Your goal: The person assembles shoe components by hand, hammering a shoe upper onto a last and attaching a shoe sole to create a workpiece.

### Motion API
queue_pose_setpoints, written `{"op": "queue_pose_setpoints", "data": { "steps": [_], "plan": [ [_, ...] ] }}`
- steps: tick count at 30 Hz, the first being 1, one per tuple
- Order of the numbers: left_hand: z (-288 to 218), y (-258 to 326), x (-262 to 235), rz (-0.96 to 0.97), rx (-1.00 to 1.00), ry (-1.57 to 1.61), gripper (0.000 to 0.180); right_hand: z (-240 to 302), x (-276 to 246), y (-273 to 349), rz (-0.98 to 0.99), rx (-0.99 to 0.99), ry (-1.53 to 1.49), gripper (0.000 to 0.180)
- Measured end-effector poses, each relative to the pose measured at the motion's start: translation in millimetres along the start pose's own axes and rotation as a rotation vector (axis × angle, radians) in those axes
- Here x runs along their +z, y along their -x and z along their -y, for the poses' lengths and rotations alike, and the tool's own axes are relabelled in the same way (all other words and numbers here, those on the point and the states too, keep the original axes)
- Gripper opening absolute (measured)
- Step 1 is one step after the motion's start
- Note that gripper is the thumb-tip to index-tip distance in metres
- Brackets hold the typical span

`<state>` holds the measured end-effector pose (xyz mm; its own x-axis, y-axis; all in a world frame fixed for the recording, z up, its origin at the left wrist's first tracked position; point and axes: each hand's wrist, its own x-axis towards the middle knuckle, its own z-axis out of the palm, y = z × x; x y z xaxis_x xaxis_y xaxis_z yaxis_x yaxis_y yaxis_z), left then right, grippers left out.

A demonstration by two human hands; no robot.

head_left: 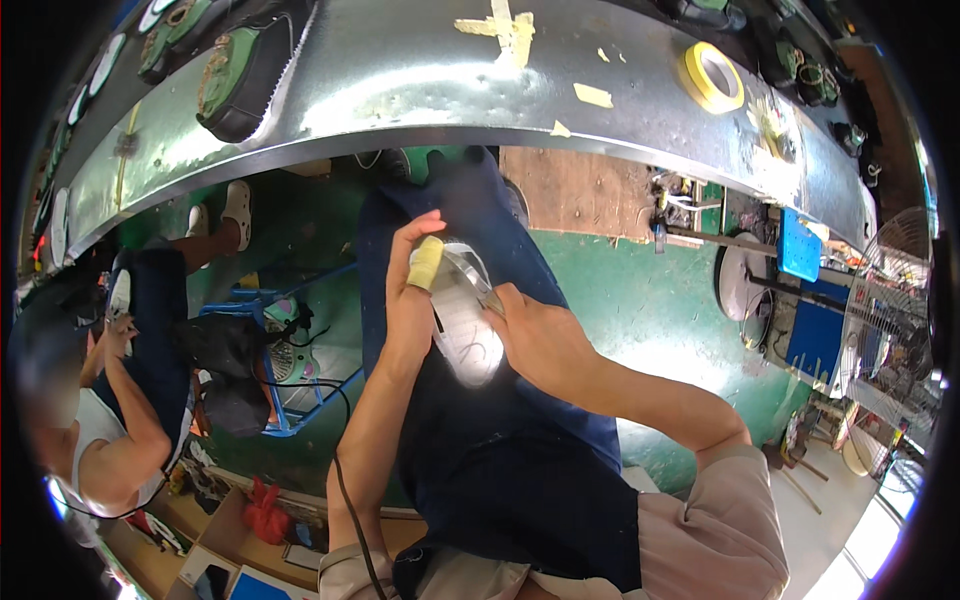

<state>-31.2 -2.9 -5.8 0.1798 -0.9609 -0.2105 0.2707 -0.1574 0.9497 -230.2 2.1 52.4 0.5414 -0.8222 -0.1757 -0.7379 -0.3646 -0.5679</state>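
On my lap lies a shoe with its pale, whitish sole (pixel 470 345) turned up and a dark looped mark drawn on it. My left hand (pixel 408 310) is closed round the shoe's left side, with yellow tape (pixel 426 262) wrapped round one of its digits. From the right, my right hand (pixel 535 335) grips a thin, shiny metal tool (pixel 466 270), like a narrow blade, lying against the far end of the sole. Its exact kind cannot be made out. The shoe's upper is mostly hidden beneath the sole and by my hands.
Ahead runs a metal workbench (pixel 380 90) bearing a roll of yellow tape (pixel 713 78), tape scraps and black-and-green shoes (pixel 245 85). A co-worker (pixel 120 400) sits at left beside a blue metal stand (pixel 290 425). A wire-caged fan (pixel 890 310) stands at right. A black cable (pixel 345 480) crosses my left arm.
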Motion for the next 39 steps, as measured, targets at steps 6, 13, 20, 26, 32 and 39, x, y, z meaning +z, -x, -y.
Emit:
{"op": "queue_pose_setpoints", "data": {
  "steps": [6,13,20,26,32,39],
  "plan": [
    [16.8,-0.3,-2.7,0.027,0.215,-0.215,0.045,4.6,-34.2,0.0,-0.161,-0.008,-0.257,0.019],
    [34.5,5.4,-18.1,0.095,0.164,-0.155,0.041,-17.1,-16.4,-30.2,0.133,-0.064,-0.137,0.02],
    [20.9,-9.0,-12.4,0.18,-0.116,0.064,0.046,-16.2,-41.3,-13.1,0.216,-0.573,0.184,0.014],
    [19.9,3.2,-17.7,0.247,0.048,0.3,0.05,-23.7,-39.9,-13.1,0.604,-0.526,0.076,0.016],
    [56.6,65.3,-3.0,-0.043,-0.105,0.375,0.061,-29.8,-51.2,-9.3,0.452,-0.473,0.12,0.014],
    [42.2,70.2,5.0,-0.06,-0.178,0.423,0.06,-3.1,-61.8,-18.0,0.375,-0.363,0.288,0.013]
  ]
}}
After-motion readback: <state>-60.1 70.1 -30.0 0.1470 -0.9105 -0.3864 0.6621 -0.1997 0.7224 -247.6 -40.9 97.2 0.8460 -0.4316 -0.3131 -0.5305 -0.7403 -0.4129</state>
